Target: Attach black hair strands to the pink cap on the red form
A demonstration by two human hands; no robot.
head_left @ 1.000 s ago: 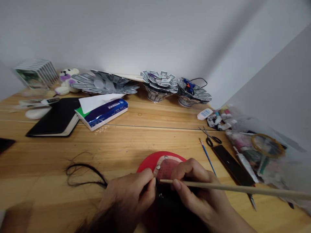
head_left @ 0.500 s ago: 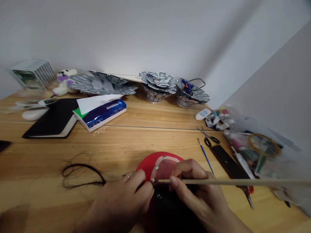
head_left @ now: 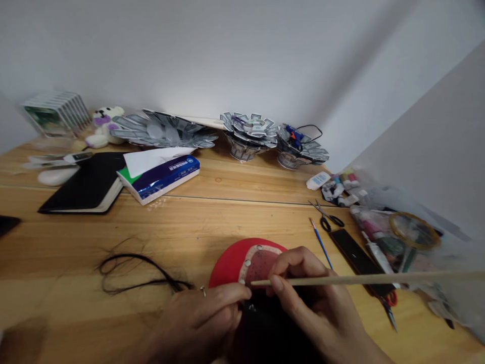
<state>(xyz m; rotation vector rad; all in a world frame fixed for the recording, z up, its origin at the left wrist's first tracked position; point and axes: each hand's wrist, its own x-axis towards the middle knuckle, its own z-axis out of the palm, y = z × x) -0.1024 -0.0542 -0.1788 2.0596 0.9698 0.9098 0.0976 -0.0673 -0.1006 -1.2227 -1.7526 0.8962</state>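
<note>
My right hand (head_left: 314, 298) grips a thin, pale wooden stick (head_left: 352, 279) between thumb and fingers, its tapered tip pointing left. Close to that tip is my left hand (head_left: 212, 308), fingers pinched together, with a ring on one finger. A bundle of black hair (head_left: 147, 282) trails over the table and runs in under this hand. Both hands are over a red rounded form (head_left: 227, 260). On the form lies a pinkish mesh piece (head_left: 262, 265) with a pale border and several round pin heads (head_left: 247, 263). Dark hair (head_left: 273, 328) covers the near part of the form.
Right of the hands lie a blue paintbrush (head_left: 322, 242), scissors (head_left: 326, 215), a dark flat case (head_left: 356, 258) and bagged supplies (head_left: 390, 237). A tissue pack (head_left: 166, 179) and black notebook (head_left: 85, 184) are at left. Grey layered paper models (head_left: 248, 134) line the wall.
My left fingers have straightened and shifted slightly right, toward the stick's tip. More of the hair bundle shows beside that hand. The right hand still grips the stick, almost unmoved.
</note>
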